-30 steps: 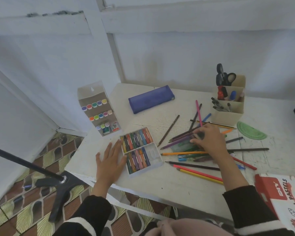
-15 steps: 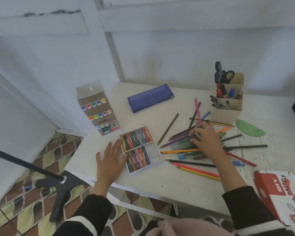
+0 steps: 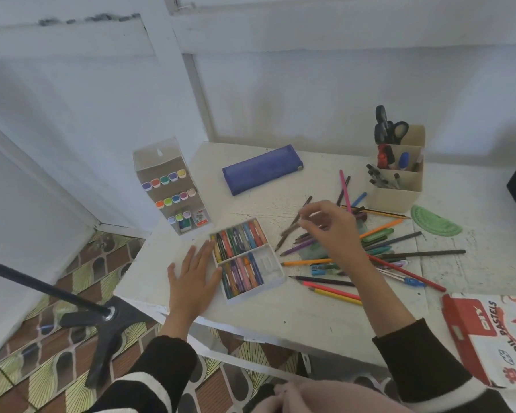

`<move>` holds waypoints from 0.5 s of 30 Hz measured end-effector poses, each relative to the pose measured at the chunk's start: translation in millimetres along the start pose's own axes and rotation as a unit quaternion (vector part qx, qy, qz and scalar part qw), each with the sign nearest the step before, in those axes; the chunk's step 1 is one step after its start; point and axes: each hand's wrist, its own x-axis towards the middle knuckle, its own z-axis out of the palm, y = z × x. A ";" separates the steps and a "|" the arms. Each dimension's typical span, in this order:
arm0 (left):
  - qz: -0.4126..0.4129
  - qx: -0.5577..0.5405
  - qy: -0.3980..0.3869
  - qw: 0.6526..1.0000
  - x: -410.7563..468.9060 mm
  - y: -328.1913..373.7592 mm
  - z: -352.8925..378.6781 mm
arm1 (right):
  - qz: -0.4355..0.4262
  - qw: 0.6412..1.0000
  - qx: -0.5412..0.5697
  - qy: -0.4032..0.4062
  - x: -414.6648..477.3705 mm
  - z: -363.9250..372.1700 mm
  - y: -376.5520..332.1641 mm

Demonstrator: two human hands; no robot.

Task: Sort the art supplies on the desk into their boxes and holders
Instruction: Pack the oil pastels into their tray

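Hovering right of the pastel tray (image 3: pixel 259 292), the right hand (image 3: pixel 337 231) is seen with its grip pinched almost closed; what is held cannot be told. The left hand (image 3: pixel 192 277) is laid flat at the tray's left. Slim wooden pencils (image 3: pixel 322 280) are fanned right of the tray, nearer the right hand.

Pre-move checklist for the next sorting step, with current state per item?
1. Left hand steadying the pastel box: ok, it lies flat on the desk against the box's left side.
2. Room in the box: ok, the right end of the near row is bare.
3. Right hand gripping something: cannot tell, its fingertips are blurred.
4. Pencils sorted: not ok, many lie loose on the desk.
5. Holder upright: ok, it stands beyond the pencils.
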 end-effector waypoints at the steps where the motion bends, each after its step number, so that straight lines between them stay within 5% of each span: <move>1: 0.001 -0.002 0.002 1.000 0.1 -0.2 -0.1 | -0.005 1.000 0.003 -0.012 -1.5 8.0 -1.8; 11: 0.005 -0.010 0.019 1.000 -0.5 -0.2 -1.0 | -0.127 0.971 -0.159 -0.127 -43.6 68.4 20.0; 15: 0.003 -0.001 0.013 1.000 0.7 0.1 -0.8 | -0.097 0.966 -0.166 -0.174 -51.6 70.5 23.9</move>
